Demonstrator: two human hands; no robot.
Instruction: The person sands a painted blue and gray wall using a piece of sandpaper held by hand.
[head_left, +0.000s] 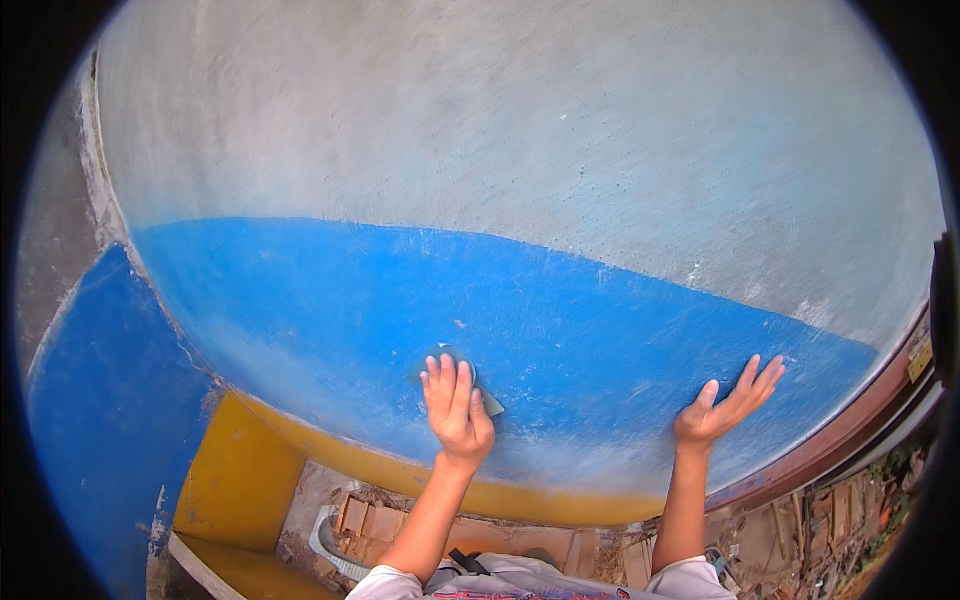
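My left hand (456, 412) presses a folded sheet (492, 403), dark on one side and probably sandpaper, flat against the blue lower band of a painted wall (315, 300). Parts of the sheet stick out above the fingertips and to the right of the palm. Farther right, my right hand (727, 405) rests on or close to the same blue paint, fingers spread, with nothing in it. Above the blue band the wall is grey, with pale scuffs and small bumps. The blue paint is whitish and dusty along its lower part.
A yellow painted strip (570, 506) runs along the wall's foot. At left a blue and yellow side wall (97, 405) meets it at a corner. Below lie broken tiles or bricks (375, 523) and a curved pale plastic piece (324, 536). A reddish-brown edge (832, 450) bounds the wall at right.
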